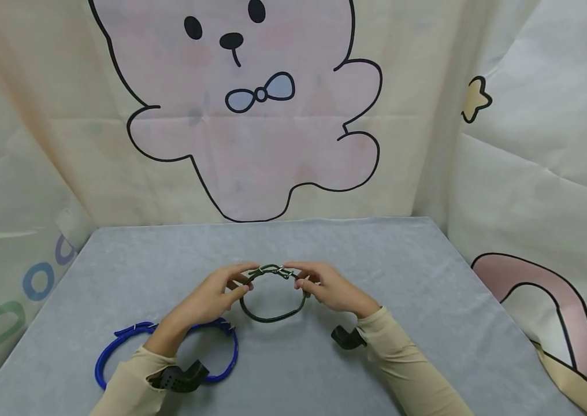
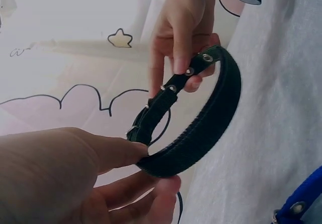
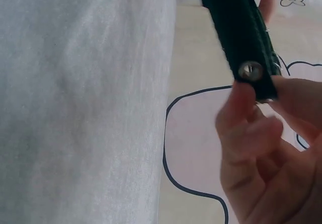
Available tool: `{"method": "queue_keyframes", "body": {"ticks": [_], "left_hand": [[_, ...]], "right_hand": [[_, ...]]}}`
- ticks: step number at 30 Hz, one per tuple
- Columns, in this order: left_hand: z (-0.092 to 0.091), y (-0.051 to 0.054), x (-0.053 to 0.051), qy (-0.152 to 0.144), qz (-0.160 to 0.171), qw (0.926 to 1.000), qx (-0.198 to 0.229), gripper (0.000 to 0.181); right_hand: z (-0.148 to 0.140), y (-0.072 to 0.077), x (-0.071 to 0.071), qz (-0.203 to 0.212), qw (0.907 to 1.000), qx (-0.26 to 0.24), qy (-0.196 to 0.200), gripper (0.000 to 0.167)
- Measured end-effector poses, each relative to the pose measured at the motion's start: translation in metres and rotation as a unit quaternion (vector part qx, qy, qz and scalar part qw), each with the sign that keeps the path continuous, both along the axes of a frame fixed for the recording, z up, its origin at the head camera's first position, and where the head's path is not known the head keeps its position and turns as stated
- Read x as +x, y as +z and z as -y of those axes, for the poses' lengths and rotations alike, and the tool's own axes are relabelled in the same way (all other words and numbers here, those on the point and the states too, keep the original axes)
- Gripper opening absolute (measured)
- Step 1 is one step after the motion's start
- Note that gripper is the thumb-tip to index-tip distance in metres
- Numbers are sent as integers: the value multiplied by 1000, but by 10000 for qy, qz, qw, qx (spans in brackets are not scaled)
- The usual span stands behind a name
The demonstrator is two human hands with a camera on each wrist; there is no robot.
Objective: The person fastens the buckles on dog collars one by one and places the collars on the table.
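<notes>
A dark green buckled collar (image 1: 271, 319), closed into a loop, is held up between both hands above the table. My left hand (image 1: 219, 293) pinches its left side between thumb and fingers. On the opposite side my right hand (image 1: 329, 285) pinches the band near a metal eyelet, as the right wrist view shows. The buckle and metal fittings lie along the far side of the loop in the head view. In the left wrist view the collar (image 2: 211, 118) shows a wide padded band and a narrower strap with studs.
A blue collar (image 1: 233, 352), also looped, lies on the grey cloth-covered table (image 1: 428, 300) at the left, partly hidden under my left forearm. Printed curtains (image 1: 324, 144) stand behind the table and at both sides. A dark wrist camera (image 1: 184, 378) sits on each sleeve.
</notes>
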State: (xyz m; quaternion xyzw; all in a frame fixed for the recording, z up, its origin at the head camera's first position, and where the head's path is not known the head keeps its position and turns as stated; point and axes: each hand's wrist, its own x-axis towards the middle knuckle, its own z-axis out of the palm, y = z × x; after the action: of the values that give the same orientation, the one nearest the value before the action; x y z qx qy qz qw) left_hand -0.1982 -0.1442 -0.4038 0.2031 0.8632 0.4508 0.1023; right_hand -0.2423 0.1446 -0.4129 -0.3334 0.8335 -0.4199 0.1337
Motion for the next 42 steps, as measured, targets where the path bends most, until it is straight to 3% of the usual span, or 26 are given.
{"method": "queue_keyframes", "body": {"ticks": [8, 25, 42], "left_hand": [[6, -1, -1, -284, -19, 9996, -52, 49], [14, -1, -6, -1134, 381, 9928, 27, 52], [15, -4, -5, -1306, 636, 9894, -74, 52]], "right_hand": [[-3, 0, 1, 283, 9990, -13, 344, 50], [-8, 5, -1, 528, 9937, 348, 928, 52], [-6, 4, -1, 918, 9867, 582, 1209, 59]]}}
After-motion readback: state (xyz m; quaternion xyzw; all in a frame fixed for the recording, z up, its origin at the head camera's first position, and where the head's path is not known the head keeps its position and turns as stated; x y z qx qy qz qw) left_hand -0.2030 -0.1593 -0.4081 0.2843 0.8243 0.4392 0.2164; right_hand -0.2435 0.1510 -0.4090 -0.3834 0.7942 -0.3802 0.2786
